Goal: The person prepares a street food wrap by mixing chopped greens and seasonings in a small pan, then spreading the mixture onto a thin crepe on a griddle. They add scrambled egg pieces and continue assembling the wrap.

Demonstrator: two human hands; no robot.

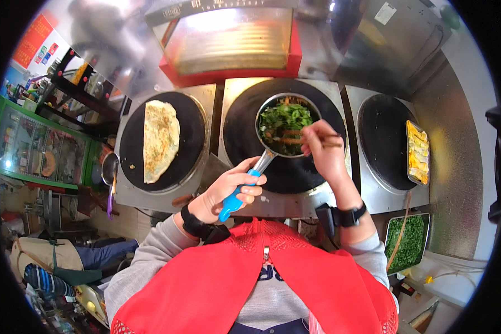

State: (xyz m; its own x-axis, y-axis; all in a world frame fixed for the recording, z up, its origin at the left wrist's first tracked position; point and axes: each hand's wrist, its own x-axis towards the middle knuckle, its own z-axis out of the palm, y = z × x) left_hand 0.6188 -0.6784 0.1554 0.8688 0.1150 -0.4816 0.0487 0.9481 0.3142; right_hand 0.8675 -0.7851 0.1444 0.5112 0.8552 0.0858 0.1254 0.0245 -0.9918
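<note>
Over the middle griddle [237, 128], slightly toward its far side, we have a small metal pan [258, 123] of chopped greens [284, 117]; whether its base rests on the hot surface or hangs just above, we cannot tell. Its handle [231, 206], steel near the bowl and blue at the grip, runs down and left toward us, and our left hand [230, 186] wraps it, fingers curled round the blue part. Our right hand [324, 149] comes in over the pan's near right rim, pinching brown chopsticks [291, 133] whose tips lie among the greens. What counts most is how these two lines meet: the handle slants, while the chopsticks lie almost level, pointing left from our fingers. The greens sit just left of the right hand, which is clearly nearer to them than the left hand is.
</note>
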